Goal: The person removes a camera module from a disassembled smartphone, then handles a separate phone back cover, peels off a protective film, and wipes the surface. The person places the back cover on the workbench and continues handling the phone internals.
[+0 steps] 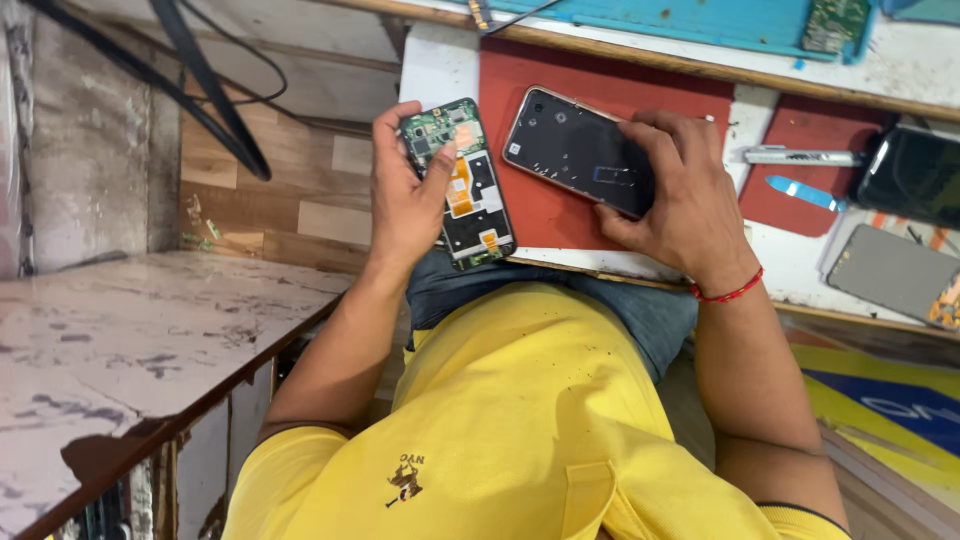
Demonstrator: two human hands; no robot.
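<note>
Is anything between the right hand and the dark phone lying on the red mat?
Nothing visible: the right hand already rests on the dark phone on the red mat. The left hand holds the opened phone apart.
</note>
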